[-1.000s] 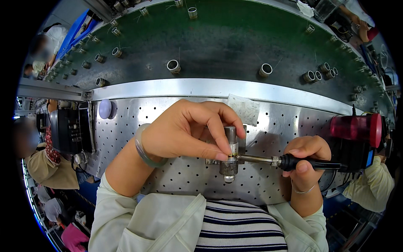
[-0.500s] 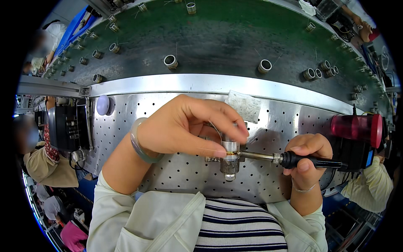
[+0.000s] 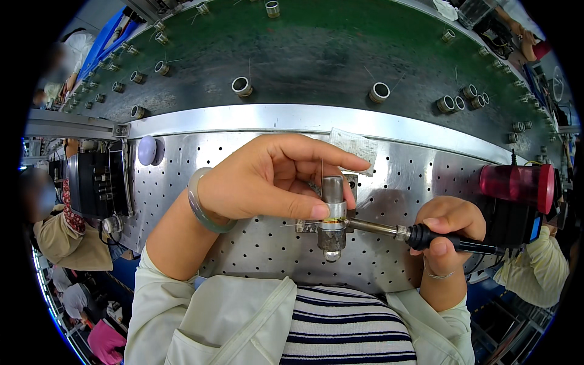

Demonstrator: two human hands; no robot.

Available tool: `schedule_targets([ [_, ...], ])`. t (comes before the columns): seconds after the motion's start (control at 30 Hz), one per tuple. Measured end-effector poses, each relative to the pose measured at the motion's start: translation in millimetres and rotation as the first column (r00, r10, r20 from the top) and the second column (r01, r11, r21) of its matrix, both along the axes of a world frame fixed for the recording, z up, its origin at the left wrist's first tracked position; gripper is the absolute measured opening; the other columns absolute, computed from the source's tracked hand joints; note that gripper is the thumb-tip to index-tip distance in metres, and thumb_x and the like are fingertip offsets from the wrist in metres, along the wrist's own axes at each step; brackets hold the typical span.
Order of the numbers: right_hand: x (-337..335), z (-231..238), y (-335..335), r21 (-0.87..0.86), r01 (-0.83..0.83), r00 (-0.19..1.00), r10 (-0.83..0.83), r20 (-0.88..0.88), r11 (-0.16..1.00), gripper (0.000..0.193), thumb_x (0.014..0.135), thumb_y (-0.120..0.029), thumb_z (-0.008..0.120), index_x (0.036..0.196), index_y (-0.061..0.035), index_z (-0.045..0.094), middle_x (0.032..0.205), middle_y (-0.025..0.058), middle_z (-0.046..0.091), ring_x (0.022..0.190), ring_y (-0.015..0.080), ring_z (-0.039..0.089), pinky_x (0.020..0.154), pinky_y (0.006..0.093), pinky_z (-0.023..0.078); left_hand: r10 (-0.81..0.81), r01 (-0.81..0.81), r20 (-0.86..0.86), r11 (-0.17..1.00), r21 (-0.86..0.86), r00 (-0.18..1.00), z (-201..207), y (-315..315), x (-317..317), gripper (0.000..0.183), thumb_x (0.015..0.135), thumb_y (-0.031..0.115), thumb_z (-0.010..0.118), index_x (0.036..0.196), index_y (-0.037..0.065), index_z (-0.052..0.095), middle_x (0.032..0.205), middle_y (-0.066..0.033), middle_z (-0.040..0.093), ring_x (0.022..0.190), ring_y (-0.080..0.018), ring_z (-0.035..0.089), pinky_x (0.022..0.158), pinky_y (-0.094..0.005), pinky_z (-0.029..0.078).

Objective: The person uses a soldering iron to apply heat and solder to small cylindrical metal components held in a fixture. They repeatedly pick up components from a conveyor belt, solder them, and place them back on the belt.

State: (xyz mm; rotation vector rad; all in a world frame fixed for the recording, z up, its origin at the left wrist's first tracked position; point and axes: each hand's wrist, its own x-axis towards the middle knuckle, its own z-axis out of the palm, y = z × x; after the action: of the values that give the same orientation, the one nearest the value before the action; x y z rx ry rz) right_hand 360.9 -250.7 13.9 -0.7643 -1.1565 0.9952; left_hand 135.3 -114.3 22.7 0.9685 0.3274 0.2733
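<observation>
Little is changed since the earlier frames: only the left hand (image 3: 267,179) is shifted slightly, its thumb and fingers pinching the upright grey metal cylinder (image 3: 332,210) on the perforated steel worktable (image 3: 243,249). A black-handled soldering iron (image 3: 426,234) is gripped in the closed right hand (image 3: 447,234), its tip touching the cylinder's yellow band. Beyond, short metal sleeves (image 3: 242,86) are scattered on a dark green belt (image 3: 316,55).

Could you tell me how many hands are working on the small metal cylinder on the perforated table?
2: the left hand pinches the metal cylinder from above; the right hand holds the soldering iron to its side.
</observation>
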Motion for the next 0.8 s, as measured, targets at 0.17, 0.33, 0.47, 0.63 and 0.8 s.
schedule_targets([
  [0.17, 2, -1, 1, 0.03, -0.015, 0.999, 0.014, 0.033, 0.999, 0.021, 0.073, -0.002, 0.07, 0.088, 0.005, 0.057, 0.064, 0.0129, 0.06, 0.048, 0.018, 0.059, 0.045, 0.0261, 0.047, 0.001, -0.002, -0.031, 1.0, -0.012, 1.0, 0, 0, 0, 0.056, 0.072, -0.005, 0.067, 0.125, -0.007, 0.047, 0.099, -0.0194, 0.062, 0.088, -0.0154, 0.061, 0.073, -0.0222, 0.05],
  [0.33, 3, 1, 1, 0.033, -0.029, 0.998, 0.027, 0.054, 0.999, 0.021, 0.073, -0.001, 0.07, 0.088, 0.0054, 0.057, 0.063, 0.0127, 0.06, 0.047, 0.0177, 0.059, 0.044, 0.0255, 0.046, 0.0, -0.003, -0.056, 0.999, -0.05, 0.998, 7, -2, 0, 0.063, 0.07, -0.006, 0.069, 0.127, -0.007, 0.044, 0.1, -0.0187, 0.061, 0.091, -0.0159, 0.06, 0.073, -0.0207, 0.05],
  [0.47, 3, 0, 0, 0.044, 0.017, 0.997, -0.021, 0.081, 0.999, 0.021, 0.074, -0.006, 0.07, 0.086, 0.0044, 0.055, 0.062, 0.012, 0.059, 0.045, 0.0162, 0.057, 0.043, 0.024, 0.044, -0.023, 0.017, -0.076, 0.997, -0.074, 0.997, 5, -1, 0, 0.068, 0.068, -0.006, 0.07, 0.13, -0.007, 0.04, 0.099, -0.0189, 0.061, 0.092, -0.0159, 0.06, 0.073, -0.0203, 0.05],
  [0.63, 2, 4, -1, -0.028, 0.119, 0.992, -0.121, -0.044, 0.992, 0.023, 0.077, -0.013, 0.07, 0.083, 0.0026, 0.053, 0.063, 0.0111, 0.058, 0.044, 0.0142, 0.054, 0.041, 0.0227, 0.043, -0.044, 0.039, -0.041, 0.991, -0.128, 0.998, -1, 2, 1, 0.073, 0.068, -0.006, 0.07, 0.133, -0.007, 0.035, 0.1, -0.0202, 0.061, 0.092, -0.0154, 0.059, 0.074, -0.0208, 0.05],
  [0.8, 4, 4, -2, -0.084, 0.106, 0.992, -0.111, -0.059, 0.991, 0.024, 0.077, -0.013, 0.07, 0.083, 0.0023, 0.053, 0.065, 0.0112, 0.058, 0.044, 0.0142, 0.054, 0.042, 0.0227, 0.044, -0.037, 0.035, -0.005, 0.979, -0.2, 0.999, -10, 5, 0, 0.075, 0.067, -0.005, 0.072, 0.133, -0.007, 0.034, 0.1, -0.0206, 0.061, 0.086, -0.0147, 0.061, 0.074, -0.0205, 0.051],
])
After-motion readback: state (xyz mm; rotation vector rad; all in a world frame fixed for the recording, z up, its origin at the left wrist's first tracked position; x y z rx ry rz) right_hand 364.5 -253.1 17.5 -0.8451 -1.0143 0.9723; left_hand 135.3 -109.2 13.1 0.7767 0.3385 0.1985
